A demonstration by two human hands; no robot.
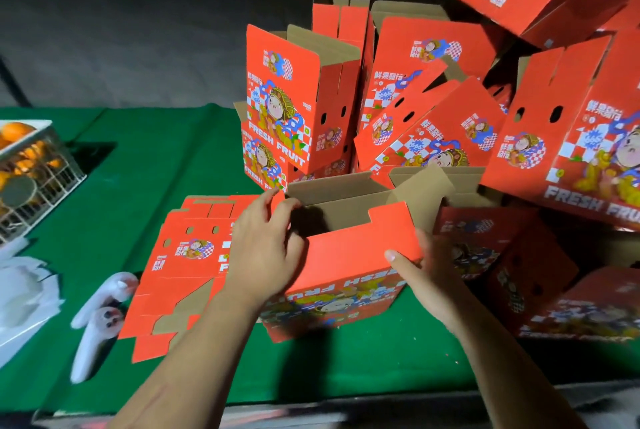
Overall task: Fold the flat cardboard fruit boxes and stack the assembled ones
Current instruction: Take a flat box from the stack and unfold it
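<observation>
One red box (346, 265), open-topped, brown inside

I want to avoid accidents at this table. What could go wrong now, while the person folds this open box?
1. The assembled boxes behind lean at different angles; nudging them with the open box could topple them.
2. The left hand pinches a small flap at the rim, and the right hand holds the front panel; a hard pull might tear or crease it.
3. The flat boxes lie partly under the left forearm and might slide.

A wire crate (52, 182) of oranges (15, 132) sits on the green tablecloth (156, 158).
</observation>
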